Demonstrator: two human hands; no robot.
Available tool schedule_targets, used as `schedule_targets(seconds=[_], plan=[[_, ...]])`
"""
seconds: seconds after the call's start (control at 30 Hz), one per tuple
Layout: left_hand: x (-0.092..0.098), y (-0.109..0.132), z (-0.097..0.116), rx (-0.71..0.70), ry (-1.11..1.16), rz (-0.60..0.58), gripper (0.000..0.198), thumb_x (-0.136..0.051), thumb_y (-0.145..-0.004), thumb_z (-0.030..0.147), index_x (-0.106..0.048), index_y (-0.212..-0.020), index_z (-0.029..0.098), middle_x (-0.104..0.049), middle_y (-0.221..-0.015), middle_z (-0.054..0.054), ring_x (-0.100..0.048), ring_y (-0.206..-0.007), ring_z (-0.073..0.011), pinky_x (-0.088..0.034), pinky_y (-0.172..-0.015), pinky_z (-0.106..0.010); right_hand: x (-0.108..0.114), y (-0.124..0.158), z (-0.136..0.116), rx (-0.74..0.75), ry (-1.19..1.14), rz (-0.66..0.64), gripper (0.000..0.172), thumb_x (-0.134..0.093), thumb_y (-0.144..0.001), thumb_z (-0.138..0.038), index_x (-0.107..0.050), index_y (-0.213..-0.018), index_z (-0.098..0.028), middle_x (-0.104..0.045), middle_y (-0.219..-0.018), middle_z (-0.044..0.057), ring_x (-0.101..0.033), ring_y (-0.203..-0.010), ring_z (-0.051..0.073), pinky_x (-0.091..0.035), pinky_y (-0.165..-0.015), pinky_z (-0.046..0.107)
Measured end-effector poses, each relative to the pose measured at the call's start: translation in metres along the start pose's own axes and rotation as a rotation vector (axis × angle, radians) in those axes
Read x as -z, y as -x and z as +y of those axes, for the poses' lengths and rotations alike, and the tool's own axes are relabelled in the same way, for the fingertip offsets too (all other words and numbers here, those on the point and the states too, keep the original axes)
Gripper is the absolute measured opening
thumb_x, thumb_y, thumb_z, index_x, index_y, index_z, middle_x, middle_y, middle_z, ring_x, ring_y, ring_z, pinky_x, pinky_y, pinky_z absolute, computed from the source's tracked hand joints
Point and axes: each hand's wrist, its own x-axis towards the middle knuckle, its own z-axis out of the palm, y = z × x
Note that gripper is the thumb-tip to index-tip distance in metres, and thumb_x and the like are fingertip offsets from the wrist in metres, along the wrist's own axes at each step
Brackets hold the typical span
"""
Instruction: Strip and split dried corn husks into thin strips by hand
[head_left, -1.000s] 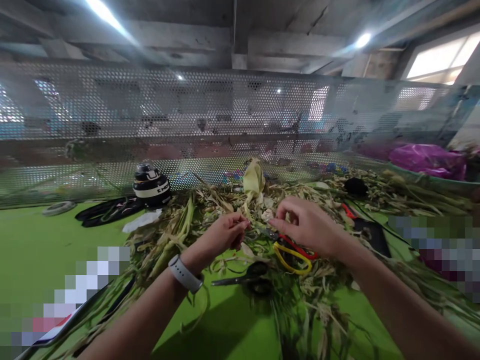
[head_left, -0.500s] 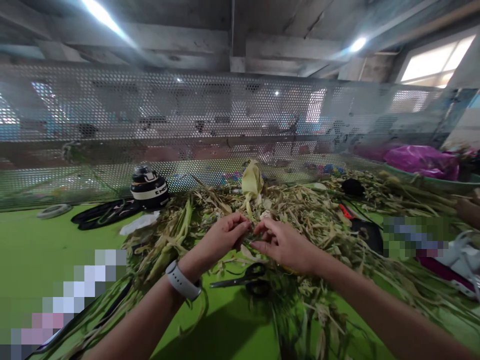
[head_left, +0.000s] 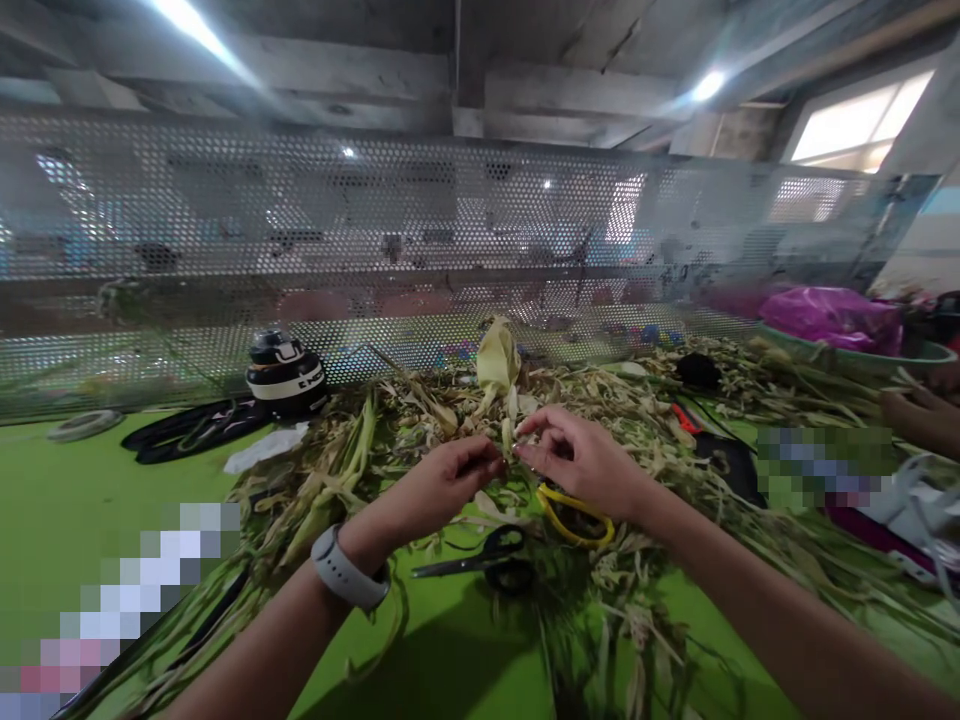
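A pale yellow corn-husk shape [head_left: 498,358], like a folded bud, stands upright just beyond my hands, its narrow lower end between them. My left hand [head_left: 447,482], with a light grey watch band at the wrist, has thumb and fingers pinched together by that lower end. Opposite it, the thumb and fingers of my right hand [head_left: 579,458] are also pinched. Whatever lies in the fingertips is too small to make out. Below the hands lie black-handled scissors [head_left: 504,562]. A yellow loop handle [head_left: 576,518] shows under my right hand.
Dried husks [head_left: 420,410] spread over the green table [head_left: 67,490]. A black bottle [head_left: 285,372] stands at left beside white tissue [head_left: 264,447]. Behind is a perforated metal panel [head_left: 375,210]. At right are a purple bag [head_left: 832,318] in a basin and another person's hand [head_left: 924,418].
My right hand has shifted slightly upward, uncovering the yellow loop handle. My left hand remains close to it, still pinched. The whole view has shifted slightly, and the other person's hand shows more.
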Motion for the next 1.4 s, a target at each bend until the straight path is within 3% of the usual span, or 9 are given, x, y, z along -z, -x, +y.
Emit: schedule_targets(seconds=[0.13,0.23,0.47,0.63,0.93,1.07,1.2,1.3,1.4], plan=[[-0.007,0.001,0.005,-0.117,-0.199,-0.047,0.016,-0.039,-0.086,0.017,-0.055,-0.083,0.016,-0.054,-0.078,-0.001,-0.047,-0.072,-0.0131,-0.036,-0.067,-0.025,-0.003,-0.003,0.005,-0.038,-0.051,-0.132,0.027,-0.048,-0.085,-0.042,-0.054,-0.081,-0.016,-0.043,-0.056,-0.005,-0.036,-0.05,0.008,-0.027,-0.048,0.02],[-0.011,0.003,0.007,-0.162,-0.255,-0.026,0.017,-0.037,-0.087,0.015,-0.053,-0.082,0.016,-0.055,-0.078,-0.001,-0.047,-0.072,-0.0129,-0.036,-0.068,-0.025,-0.005,-0.004,0.005,0.011,-0.03,-0.125,0.024,-0.049,-0.084,-0.033,-0.048,-0.068,-0.016,-0.039,-0.058,-0.005,-0.036,-0.054,0.008,-0.027,-0.049,0.02],[-0.011,0.003,0.005,-0.182,-0.311,0.024,0.019,-0.039,-0.088,0.017,-0.046,-0.071,0.017,-0.047,-0.069,0.002,-0.042,-0.064,-0.0111,-0.032,-0.061,-0.024,-0.002,-0.001,0.004,0.069,-0.012,-0.149,0.012,-0.051,-0.08,-0.024,-0.048,-0.071,-0.017,-0.041,-0.06,-0.005,-0.038,-0.056,0.008,-0.029,-0.051,0.02],[-0.013,0.002,0.003,-0.163,-0.29,0.074,0.023,-0.04,-0.089,0.022,-0.043,-0.067,0.018,-0.043,-0.065,0.003,-0.038,-0.061,-0.0103,-0.031,-0.058,-0.023,-0.003,-0.002,0.006,0.101,0.017,-0.09,0.016,-0.051,-0.08,-0.023,-0.043,-0.067,-0.018,-0.039,-0.054,-0.007,-0.037,-0.051,0.007,-0.028,-0.049,0.019],[-0.015,-0.001,0.0,-0.125,-0.179,0.163,0.02,-0.041,-0.087,0.023,-0.054,-0.074,0.016,-0.046,-0.065,0.002,-0.04,-0.06,-0.0106,-0.033,-0.056,-0.022,-0.009,0.0,0.006,0.001,-0.226,-0.032,0.013,-0.045,-0.087,-0.026,-0.047,-0.077,-0.018,-0.053,-0.057,-0.004,-0.059,-0.049,0.011,-0.04,-0.048,0.019],[-0.016,-0.002,-0.005,-0.105,-0.179,0.114,0.021,-0.041,-0.087,0.025,-0.052,-0.072,0.016,-0.045,-0.064,0.003,-0.039,-0.06,-0.0105,-0.033,-0.056,-0.022,-0.014,0.0,0.009,0.005,-0.166,-0.006,0.015,-0.047,-0.086,-0.027,-0.048,-0.074,-0.018,-0.054,-0.055,-0.004,-0.059,-0.05,0.011,-0.041,-0.05,0.02],[-0.014,-0.001,-0.005,-0.095,-0.143,0.082,0.019,-0.041,-0.087,0.026,-0.052,-0.075,0.017,-0.048,-0.068,0.002,-0.042,-0.064,-0.0113,-0.035,-0.059,-0.022,-0.013,-0.002,0.012,-0.039,-0.256,-0.094,0.015,-0.047,-0.086,-0.029,-0.049,-0.076,-0.018,-0.054,-0.059,-0.004,-0.058,-0.05,0.011,-0.041,-0.049,0.02],[-0.011,-0.001,-0.004,-0.044,-0.081,0.064,0.02,-0.04,-0.087,0.029,-0.052,-0.077,0.017,-0.046,-0.068,0.002,-0.041,-0.063,-0.0114,-0.034,-0.058,-0.022,-0.005,-0.003,0.012,-0.071,-0.265,-0.153,0.019,-0.049,-0.086,-0.036,-0.051,-0.089,-0.018,-0.052,-0.062,-0.004,-0.057,-0.052,0.011,-0.042,-0.051,0.021],[-0.007,-0.002,-0.005,-0.001,-0.046,0.041,0.02,-0.041,-0.086,0.031,-0.053,-0.079,0.017,-0.044,-0.067,0.003,-0.04,-0.062,-0.0114,-0.034,-0.056,-0.022,0.005,-0.003,0.01,-0.003,-0.089,-0.141,0.027,-0.054,-0.083,-0.038,-0.055,-0.102,-0.018,-0.055,-0.067,-0.002,-0.053,-0.059,0.011,-0.04,-0.056,0.022]])
